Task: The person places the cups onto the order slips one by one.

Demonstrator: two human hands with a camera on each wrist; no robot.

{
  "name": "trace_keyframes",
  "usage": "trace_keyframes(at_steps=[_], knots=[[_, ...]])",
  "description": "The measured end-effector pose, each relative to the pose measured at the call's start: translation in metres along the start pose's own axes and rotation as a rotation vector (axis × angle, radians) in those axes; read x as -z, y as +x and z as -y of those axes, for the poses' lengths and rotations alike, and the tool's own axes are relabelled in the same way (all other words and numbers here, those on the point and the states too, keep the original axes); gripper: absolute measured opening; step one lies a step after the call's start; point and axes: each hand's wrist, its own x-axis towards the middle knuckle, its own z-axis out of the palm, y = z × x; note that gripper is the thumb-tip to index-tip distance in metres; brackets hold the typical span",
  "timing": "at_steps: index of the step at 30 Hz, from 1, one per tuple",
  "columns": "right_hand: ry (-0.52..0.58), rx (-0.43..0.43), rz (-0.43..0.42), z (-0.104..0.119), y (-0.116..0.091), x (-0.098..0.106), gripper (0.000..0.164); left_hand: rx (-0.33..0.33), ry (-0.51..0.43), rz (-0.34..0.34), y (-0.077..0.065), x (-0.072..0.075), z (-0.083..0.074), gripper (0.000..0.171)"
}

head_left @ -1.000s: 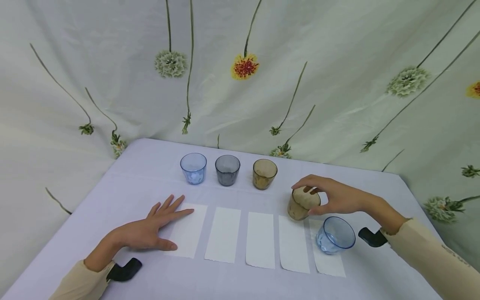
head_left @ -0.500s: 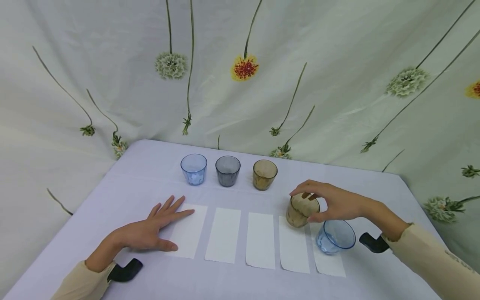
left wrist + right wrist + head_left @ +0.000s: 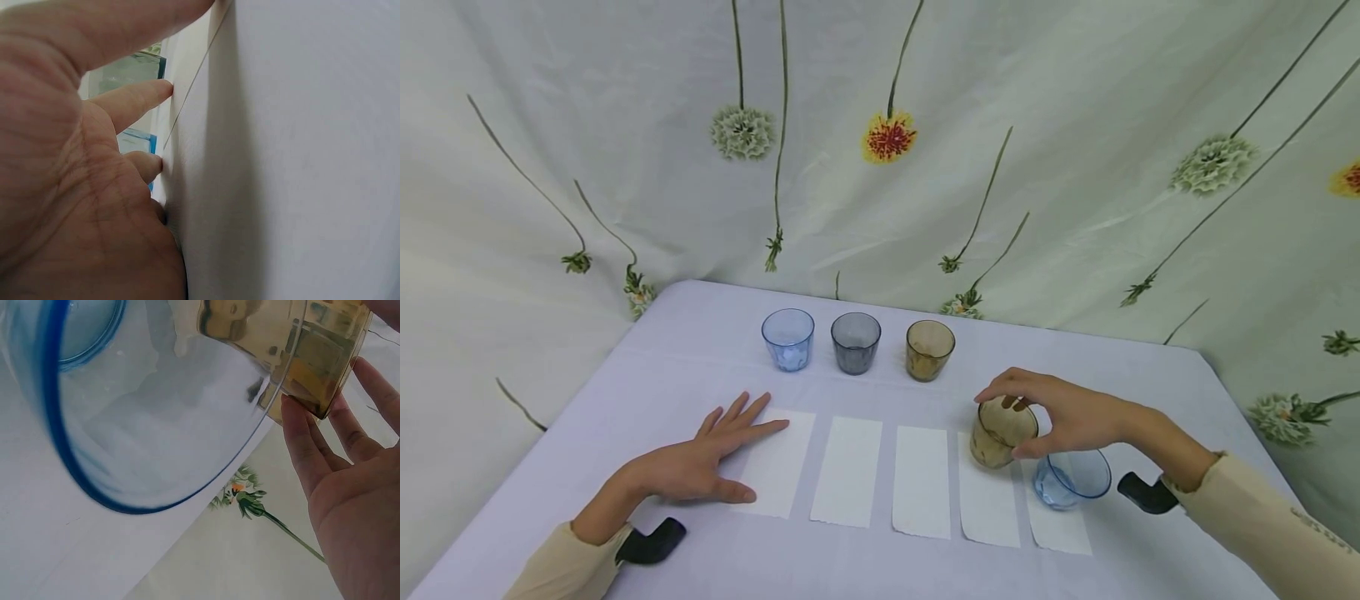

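With thumb and fingers at its rim, my right hand grips an amber drinking glass. The glass is upright over the upper part of the fourth paper strip; whether its base touches the paper I cannot tell. Just below that hand, a blue glass stands on the rightmost strip. The right wrist view shows the blue glass large in front, and fingertips on the amber glass behind it. My left hand rests with fingers spread, its fingertips on the leftmost strip.
Along the back of the white-covered table stand a blue glass, a grey glass and another amber glass. Two more paper strips lie mid-table, the second and third. A floral cloth hangs behind.
My right hand has carried the amber glass toward the person and slightly left, over the fourth strip. The left hand has stayed in place.
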Motion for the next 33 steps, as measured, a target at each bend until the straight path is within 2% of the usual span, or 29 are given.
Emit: trace_keyframes(at_steps=[21,33], knots=[[0.011,0.035,0.014,0.009,-0.004,-0.009,0.066,0.008,0.005,-0.003,0.001,0.000,-0.002,0.086],[-0.001,-0.018,0.036,0.014,-0.005,-0.017,0.065,-0.006,0.004,-0.006,0.001,-0.001,0.001,0.086]])
